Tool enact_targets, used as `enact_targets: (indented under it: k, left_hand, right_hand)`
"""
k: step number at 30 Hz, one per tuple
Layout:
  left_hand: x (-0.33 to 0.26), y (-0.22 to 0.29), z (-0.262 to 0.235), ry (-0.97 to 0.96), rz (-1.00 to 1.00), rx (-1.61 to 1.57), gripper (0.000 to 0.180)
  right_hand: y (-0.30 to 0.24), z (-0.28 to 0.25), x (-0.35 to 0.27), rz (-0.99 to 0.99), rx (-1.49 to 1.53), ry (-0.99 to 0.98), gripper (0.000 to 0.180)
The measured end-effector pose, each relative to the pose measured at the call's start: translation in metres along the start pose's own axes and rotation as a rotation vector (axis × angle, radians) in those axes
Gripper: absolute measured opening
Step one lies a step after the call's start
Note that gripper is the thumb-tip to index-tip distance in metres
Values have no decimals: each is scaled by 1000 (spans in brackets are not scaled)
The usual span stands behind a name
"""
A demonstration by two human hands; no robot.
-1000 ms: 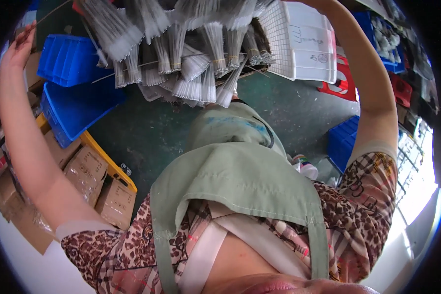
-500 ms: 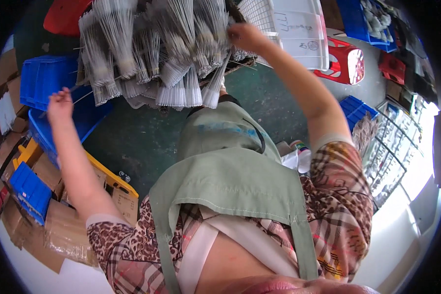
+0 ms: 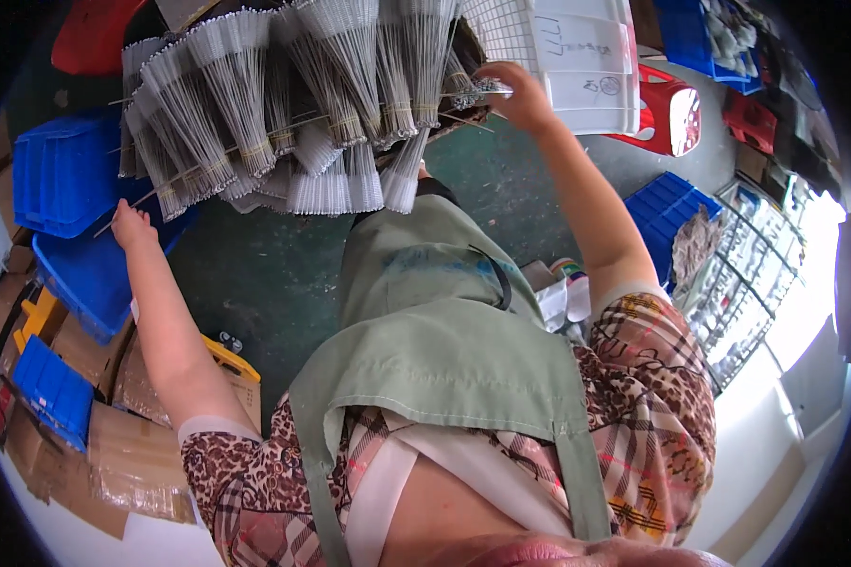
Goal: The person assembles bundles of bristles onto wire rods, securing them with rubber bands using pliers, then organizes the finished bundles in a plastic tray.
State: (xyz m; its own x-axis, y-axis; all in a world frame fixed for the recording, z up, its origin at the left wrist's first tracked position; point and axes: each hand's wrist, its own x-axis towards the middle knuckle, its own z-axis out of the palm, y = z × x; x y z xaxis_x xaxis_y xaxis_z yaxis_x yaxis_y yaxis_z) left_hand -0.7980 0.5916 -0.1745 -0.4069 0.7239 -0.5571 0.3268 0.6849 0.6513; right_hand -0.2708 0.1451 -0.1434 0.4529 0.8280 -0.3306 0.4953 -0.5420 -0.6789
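Observation:
Rubber-banded bundles of thin wire brushes (image 3: 345, 85) with white bristle ends stand and lean in a packed heap ahead of me. At the heap's left side, my left hand (image 3: 134, 225) is closed on a thin metal rod (image 3: 104, 227); the rod slants up toward the bundles, which hide part of it. My right hand (image 3: 522, 94) is at the heap's right edge, fingers curled in beside the wire ends of a small bundle lying sideways (image 3: 461, 90). Something thin and shiny shows at these fingers, but I cannot make out exactly what they grip.
Blue plastic crates (image 3: 61, 175) are at left, above cardboard boxes (image 3: 147, 454). A white bin (image 3: 586, 109) stands beyond my right hand, with a red stool (image 3: 667, 113) behind it. Another blue crate (image 3: 671, 213) is at right. Green floor (image 3: 265, 265) shows below the heap.
My left hand has moved slightly down and right, and the rod in it shows more clearly. My right hand has shifted right and down. The bundles at left look spread and tilted differently.

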Motion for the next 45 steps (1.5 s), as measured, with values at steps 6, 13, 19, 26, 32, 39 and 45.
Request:
enact_targets:
  k: [6, 13, 19, 26, 32, 39, 45]
  left_hand:
    - [-2, 9, 14, 87, -186, -88, 61]
    - [41, -15, 6, -430, -501, -668, 79]
    - [48, -49, -23, -193, -225, -644, 28]
    - [-25, -66, 113, 31, -194, -618, 22]
    - [-64, -79, 133, 640, 179, 292, 36]
    - [-128, -36, 134, 447, 139, 323, 85]
    - [-136, -35, 131, 421, 219, 292, 82]
  right_hand:
    - [69, 0, 23, 166, -674, -395, 39]
    - [129, 28, 60, 116, -631, -935, 59]
    - [119, 49, 55, -25, -571, -783, 71]
    - [200, 17, 12, 58, -465, -682, 79]
    - [214, 47, 5, 42, -401, -530, 63]
    - [215, 48, -3, 123, -424, -495, 64]
    - [221, 49, 2, 118, -297, -505, 62]
